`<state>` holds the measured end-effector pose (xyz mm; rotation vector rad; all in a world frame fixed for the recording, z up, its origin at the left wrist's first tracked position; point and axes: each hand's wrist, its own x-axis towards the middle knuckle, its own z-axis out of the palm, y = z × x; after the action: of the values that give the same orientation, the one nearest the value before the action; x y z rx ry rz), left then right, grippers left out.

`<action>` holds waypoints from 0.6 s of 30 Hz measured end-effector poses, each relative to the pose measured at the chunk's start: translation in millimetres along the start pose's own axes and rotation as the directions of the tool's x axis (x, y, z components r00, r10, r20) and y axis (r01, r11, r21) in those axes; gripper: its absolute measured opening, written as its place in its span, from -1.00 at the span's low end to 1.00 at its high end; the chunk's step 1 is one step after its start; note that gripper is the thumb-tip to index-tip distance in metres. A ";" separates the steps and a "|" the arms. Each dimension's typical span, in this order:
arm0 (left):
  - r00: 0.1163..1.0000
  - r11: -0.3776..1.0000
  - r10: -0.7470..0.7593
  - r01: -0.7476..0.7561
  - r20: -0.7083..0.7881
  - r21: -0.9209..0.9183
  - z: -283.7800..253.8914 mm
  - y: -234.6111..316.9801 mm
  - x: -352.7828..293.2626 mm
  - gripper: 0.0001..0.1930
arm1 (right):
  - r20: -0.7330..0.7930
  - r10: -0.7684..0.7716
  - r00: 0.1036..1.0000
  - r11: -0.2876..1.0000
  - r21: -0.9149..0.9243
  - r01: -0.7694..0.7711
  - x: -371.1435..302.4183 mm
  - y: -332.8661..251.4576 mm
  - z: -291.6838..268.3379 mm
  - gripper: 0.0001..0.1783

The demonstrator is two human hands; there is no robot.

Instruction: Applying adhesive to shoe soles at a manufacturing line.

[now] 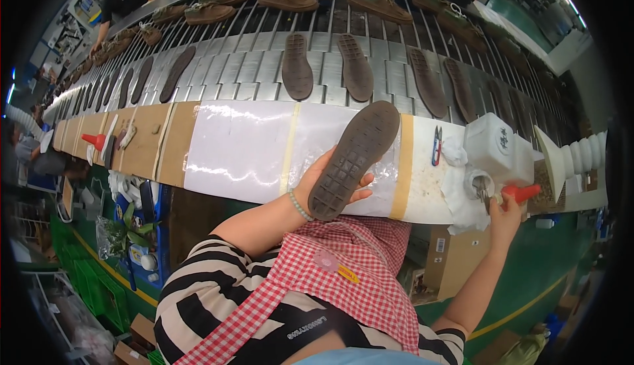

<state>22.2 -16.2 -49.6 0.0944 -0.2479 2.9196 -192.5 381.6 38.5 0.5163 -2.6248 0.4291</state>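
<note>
1. Dark-brown shoe sole (356,157): gridded recesses visible; slanted above the workbench (241,147);
2. Left hand (314,177): closed around sole;
3. Right hand (506,212): fingers curled beside red cone (523,193); cannot tell whether holding.

Red-and-blue snips (437,146) lie near the far edge of the tabletop (424,196), toward its right end, beyond which a white ribbed hose (584,157) shows. Below the near edge are a leafy plant (134,230) at left and a cardboard box (460,266) at right; green crates (99,292) stand farther left.
</note>
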 end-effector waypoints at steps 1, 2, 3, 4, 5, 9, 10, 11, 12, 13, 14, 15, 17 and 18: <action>0.999 1.000 -0.019 0.020 0.037 -0.020 -0.1 -0.6 -0.3 -0.44 | 0.079 0.148 0.986 0.985 0.080 -0.154 -1.2 7.8 -0.8 -0.57; 1.000 1.000 0.000 0.000 0.010 -0.001 1.1 -1.3 -0.4 -0.44 | 0.169 0.284 0.944 0.940 0.144 -0.309 -2.1 14.7 -2.9 -0.56; 1.000 1.000 0.010 -0.010 -0.004 -0.012 2.6 -2.2 -0.7 -0.44 | 0.171 0.281 0.944 0.941 0.142 -0.306 -3.1 19.9 -5.9 -0.56; 1.000 0.999 0.005 -0.005 0.002 -0.038 4.7 -3.5 -0.7 -0.45 | 0.174 0.316 0.933 0.900 0.256 -0.352 -4.4 22.7 -10.0 -0.58; 1.000 0.999 0.021 -0.022 -0.019 -0.027 6.5 -4.8 -0.5 -0.45 | 0.183 0.390 0.902 0.837 0.336 -0.431 -5.2 22.4 -15.6 -0.59; 0.985 0.997 0.048 -0.038 -0.165 0.061 15.3 -12.7 3.9 -0.47 | 0.192 0.302 0.934 0.521 0.787 -0.331 -14.1 -19.3 -40.3 -0.60; 0.970 0.995 0.044 -0.022 -0.240 0.093 16.8 -15.2 4.6 -0.47 | 0.168 0.175 0.970 0.506 0.830 -0.236 -16.8 -38.8 -46.9 -0.57; 0.982 0.998 0.009 0.003 -0.187 0.064 18.4 -18.3 4.4 -0.47 | 0.168 0.128 0.977 0.478 0.853 -0.209 -19.8 -60.3 -52.1 -0.55; 0.979 0.993 0.017 0.007 -0.203 0.115 19.1 -21.4 4.0 -0.48 | 0.146 0.078 0.986 0.454 0.876 -0.165 -23.4 -82.6 -54.2 -0.53; 0.964 0.986 0.019 0.025 -0.264 0.164 20.8 -24.0 2.6 -0.49 | 0.132 0.042 0.990 0.415 0.899 -0.138 -26.1 -107.1 -57.0 -0.50; 0.985 0.981 0.009 0.025 -0.170 0.193 21.6 -27.0 1.3 -0.50 | 0.084 -0.022 0.996 0.472 0.879 -0.064 -28.6 -129.0 -56.9 -0.48; 0.983 0.982 -0.018 0.051 -0.183 0.182 22.9 -30.3 0.3 -0.50 | 0.061 -0.075 0.995 0.515 0.857 -0.014 -30.4 -149.6 -56.4 -0.45; 0.989 0.974 -0.054 0.082 -0.137 0.211 25.9 -36.9 -0.9 -0.51 | 0.067 -0.155 0.986 0.639 0.768 0.048 -34.6 -183.0 -56.8 -0.44; 0.986 0.971 -0.070 0.102 -0.150 0.216 28.2 -39.5 -2.6 -0.49 | 0.050 -0.147 0.988 0.646 0.761 0.058 -34.0 -197.2 -56.1 -0.44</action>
<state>34.4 16.4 -15.7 -0.0663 0.1056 2.8391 -61.9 238.2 113.0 0.9593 -2.3811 1.5370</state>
